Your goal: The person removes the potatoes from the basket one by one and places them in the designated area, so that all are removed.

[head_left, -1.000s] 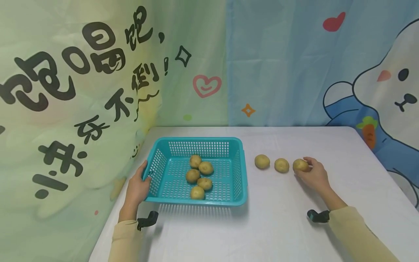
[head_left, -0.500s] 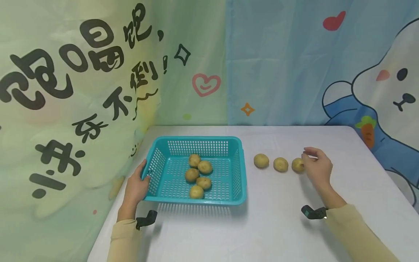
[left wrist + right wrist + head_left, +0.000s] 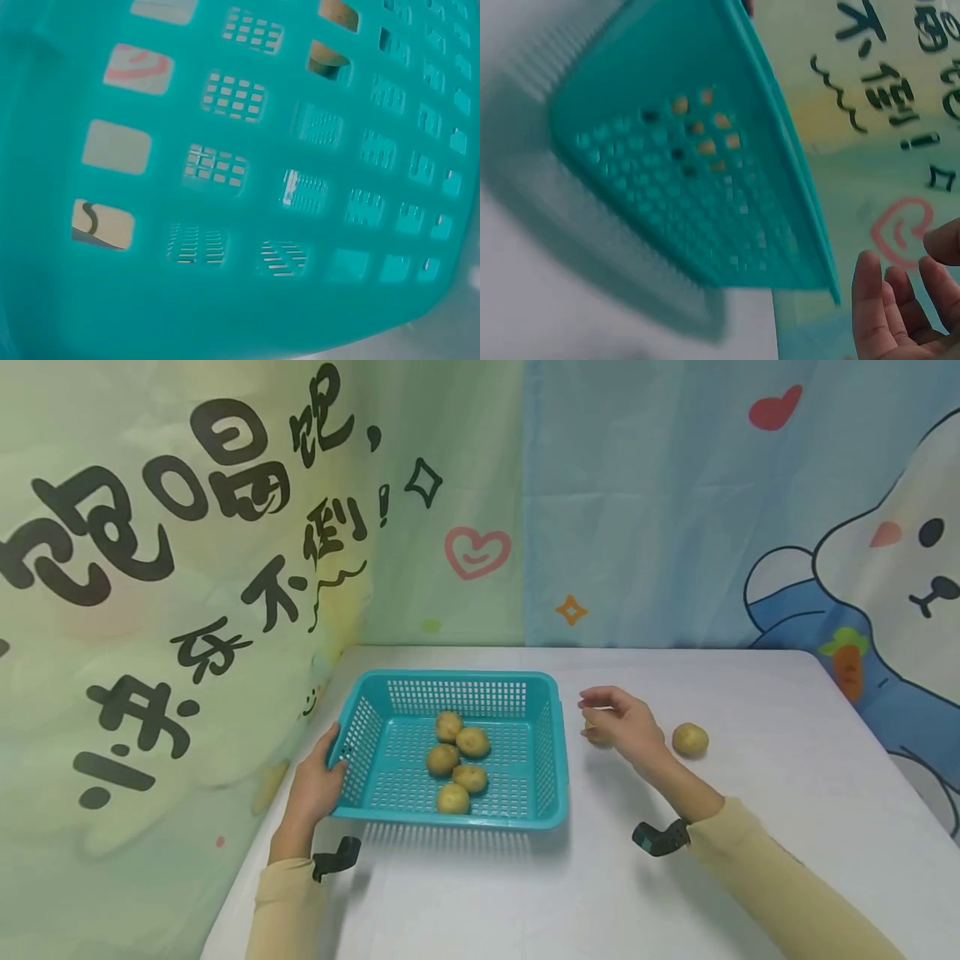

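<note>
L hand [image 3: 317, 785] gripped basket [image 3: 450, 820]; R hand [image 3: 628, 727], fingers loose & empty, partly hid 1 potato [image 3: 597, 740]. L wrist view: basket mostly blocked other potatoes [image 3: 339, 15].

The sleeves [image 3: 787, 877] are pale yellow — the wrist-worn cameras [image 3: 662, 839], mostly black.

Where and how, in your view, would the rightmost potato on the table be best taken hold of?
I'd suggest gripping the rightmost potato around its middle, with the right hand coming down from above and slightly from the right. It is rounded with no handle, its top is uncovered as it rests on the table, and no other potato lies to its right.
</note>
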Available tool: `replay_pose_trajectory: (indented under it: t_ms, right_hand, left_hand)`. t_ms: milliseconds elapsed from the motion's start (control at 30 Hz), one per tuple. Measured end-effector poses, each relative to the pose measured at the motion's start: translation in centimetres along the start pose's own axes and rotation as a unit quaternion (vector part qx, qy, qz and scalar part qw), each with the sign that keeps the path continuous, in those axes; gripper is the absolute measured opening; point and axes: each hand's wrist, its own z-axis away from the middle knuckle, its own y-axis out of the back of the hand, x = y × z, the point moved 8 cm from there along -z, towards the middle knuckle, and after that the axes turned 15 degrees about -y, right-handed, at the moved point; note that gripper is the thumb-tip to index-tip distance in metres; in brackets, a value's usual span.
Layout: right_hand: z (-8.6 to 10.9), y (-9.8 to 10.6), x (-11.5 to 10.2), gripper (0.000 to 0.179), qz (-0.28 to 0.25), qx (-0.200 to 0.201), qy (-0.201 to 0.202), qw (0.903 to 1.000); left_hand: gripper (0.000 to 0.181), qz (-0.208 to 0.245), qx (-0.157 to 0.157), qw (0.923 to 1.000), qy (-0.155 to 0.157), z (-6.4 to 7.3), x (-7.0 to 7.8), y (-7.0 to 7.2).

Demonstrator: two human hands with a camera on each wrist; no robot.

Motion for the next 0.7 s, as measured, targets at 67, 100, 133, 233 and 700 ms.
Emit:
replay_pose_trajectory:
  t_ms: [67,100,133,233,700]
  right_hand:
    - [0.3,-1.6,-0.6,0.036,-0.003,-0.027,0.000,0.9996]
    - [0.5,-2.4,-0.9,0.037,-0.007,-0.041,0.000,0.9991]
    - [0.6,-3.2,-1.2,0.037,-0.005,-0.049,-0.001,0.9988]
    - [0.9,-5.7,-2.0,0.038,-0.001,-0.083,-0.001,0.9965]
    - [-0.2,-12.8,-3.3,0.042,0.088,-0.191,-0.012,0.9775]
  left_hand:
    - [0.064,0.002,0.002,1.0000,-0.003,0.0,0.0,0.0]
    - [0.064,0.004,0.002,1.0000,-0.004,0.0,0.0,0.0]
    - [0.064,0.003,0.003,1.0000,-0.007,0.0,0.0,0.1]
    - [0.064,0.001,0.004,0.9999,-0.010,0.0,-0.1,0.4]
    - [0.064,0.004,0.005,1.0000,0.001,-0.1,-0.1,0.1]
